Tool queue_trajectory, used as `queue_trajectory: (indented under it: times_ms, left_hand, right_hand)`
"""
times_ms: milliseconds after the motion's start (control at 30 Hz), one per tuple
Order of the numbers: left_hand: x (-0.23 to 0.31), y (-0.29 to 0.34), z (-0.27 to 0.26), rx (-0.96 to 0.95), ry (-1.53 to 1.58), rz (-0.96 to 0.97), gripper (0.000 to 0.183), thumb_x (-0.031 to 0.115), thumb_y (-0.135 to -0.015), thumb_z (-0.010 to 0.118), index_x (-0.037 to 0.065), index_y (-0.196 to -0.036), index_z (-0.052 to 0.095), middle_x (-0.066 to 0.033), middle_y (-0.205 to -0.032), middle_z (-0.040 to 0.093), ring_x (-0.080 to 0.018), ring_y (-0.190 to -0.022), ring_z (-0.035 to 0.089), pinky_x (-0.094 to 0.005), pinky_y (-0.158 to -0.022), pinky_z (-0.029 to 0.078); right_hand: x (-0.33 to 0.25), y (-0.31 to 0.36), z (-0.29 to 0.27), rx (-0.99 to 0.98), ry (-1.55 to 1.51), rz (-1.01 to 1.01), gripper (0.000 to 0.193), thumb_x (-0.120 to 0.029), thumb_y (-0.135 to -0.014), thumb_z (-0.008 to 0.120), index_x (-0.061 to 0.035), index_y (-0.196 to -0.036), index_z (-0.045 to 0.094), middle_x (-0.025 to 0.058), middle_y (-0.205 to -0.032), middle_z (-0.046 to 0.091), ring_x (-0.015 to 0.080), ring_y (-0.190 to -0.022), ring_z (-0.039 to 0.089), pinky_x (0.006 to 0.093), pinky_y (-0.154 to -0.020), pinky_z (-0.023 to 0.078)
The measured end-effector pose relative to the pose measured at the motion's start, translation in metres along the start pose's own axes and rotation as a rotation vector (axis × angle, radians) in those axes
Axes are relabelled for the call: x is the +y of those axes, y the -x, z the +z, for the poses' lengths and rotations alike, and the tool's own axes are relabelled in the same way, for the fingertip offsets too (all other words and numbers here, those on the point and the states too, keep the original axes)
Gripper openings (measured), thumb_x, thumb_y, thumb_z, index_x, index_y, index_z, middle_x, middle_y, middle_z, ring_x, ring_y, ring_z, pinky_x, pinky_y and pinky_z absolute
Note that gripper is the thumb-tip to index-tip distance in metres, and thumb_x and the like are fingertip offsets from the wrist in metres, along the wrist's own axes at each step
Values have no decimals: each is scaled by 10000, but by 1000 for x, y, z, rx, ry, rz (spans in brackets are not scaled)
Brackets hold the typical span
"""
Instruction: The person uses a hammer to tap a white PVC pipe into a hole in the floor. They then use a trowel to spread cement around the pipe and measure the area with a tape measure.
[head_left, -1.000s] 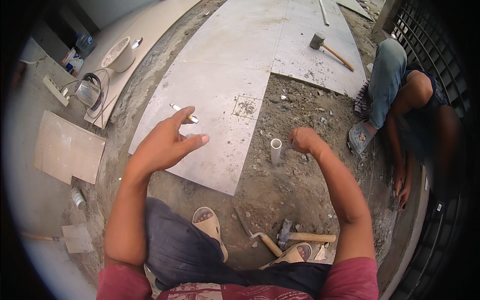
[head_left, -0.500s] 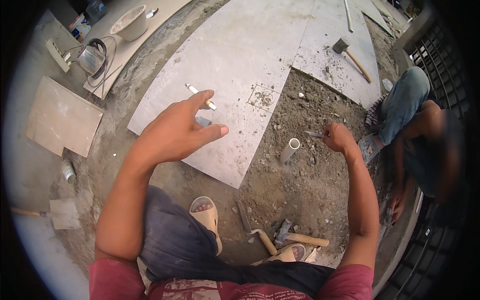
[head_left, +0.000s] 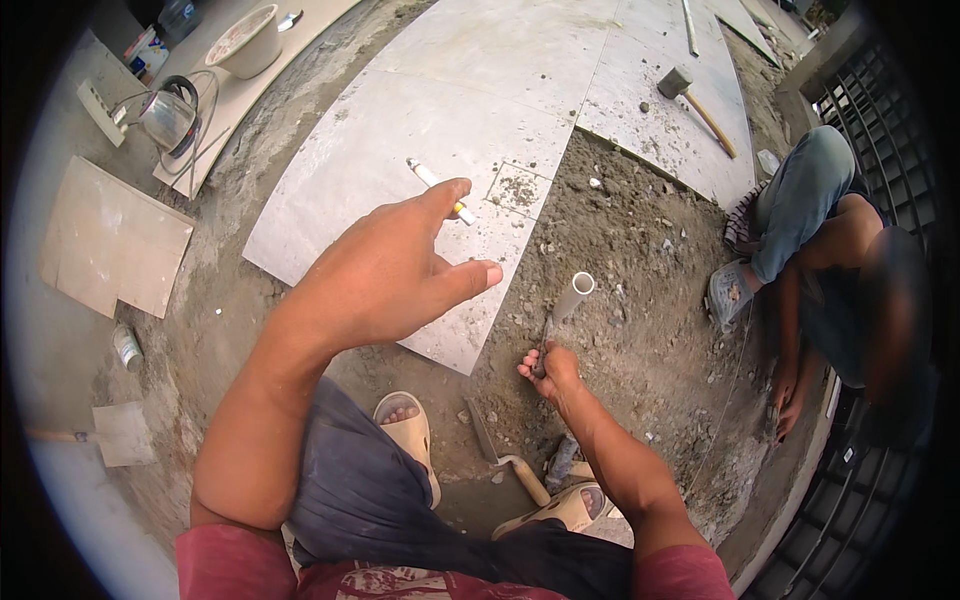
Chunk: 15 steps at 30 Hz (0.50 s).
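head view: a person looks down on broken soil (head_left: 640, 270) beside a large pale slab (head_left: 370, 150). the left hand (head_left: 385, 275) hangs over the slab's near edge, thumb and forefinger spread apart, with a slim white stick (head_left: 435, 185) lodged between its fingers. the right hand (head_left: 555, 372) is curled palm-up around a thin dark tool (head_left: 546, 338), whose top end is just beside an upright white pipe (head_left: 568, 304); whether they touch, i cannot tell. the pipe stands in the soil, off the slab's edge, its mouth uncovered. crumbs of earth could drop into that opening if the loose ground is disturbed. a slip of the tool might scratch the pipe or push it out of upright. the stick could fall, since the left fingers seem to hold it lightly. a trowel (head_left: 531, 484) and a hammer (head_left: 562, 460) lie near the person's sandals (head_left: 408, 445), where a shifting foot might trip.
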<state>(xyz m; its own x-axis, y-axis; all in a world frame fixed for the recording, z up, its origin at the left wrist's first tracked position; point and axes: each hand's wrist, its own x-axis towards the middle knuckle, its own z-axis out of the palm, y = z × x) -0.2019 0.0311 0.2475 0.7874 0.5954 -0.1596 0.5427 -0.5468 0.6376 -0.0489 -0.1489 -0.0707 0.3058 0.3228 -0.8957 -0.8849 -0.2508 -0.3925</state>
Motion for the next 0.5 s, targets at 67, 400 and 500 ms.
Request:
queue_trajectory:
  times_ms: [67, 400, 500]
  left_hand:
    - [4, -1, 4, 12, -7, 21, 772, 340, -851, 729, -74, -1407, 390, -159, -760, 672, -150, -620, 601, -291, -597, 475]
    - [14, 4, -5, 7, 34, -78, 782, 349, -841, 736, -79, -1406, 406, -259, -1177, 605, -166, -761, 657, -293, -654, 502]
    - [14, 3, 0, -13, 72, -80, 783, 355, -836, 735, -81, -1401, 413, -255, -1185, 602, -169, -750, 654, -293, -661, 506]
  right_hand:
    - [-14, -10, 29, 15, -191, -26, 216, -225, -1037, 407, -14, -1074, 438, 110, -770, 546, 229, -600, 561, 389, -506, 530]
    - [24, 22, 30, -6, -59, -229, 253, -240, -1047, 375, 10, -1049, 417, 109, -741, 544, 204, -515, 554, 348, -428, 500]
    - [19, 3, 32, 21, -133, -109, 265, -243, -1045, 378, 19, -1030, 415, 115, -745, 546, 203, -507, 557, 357, -421, 507]
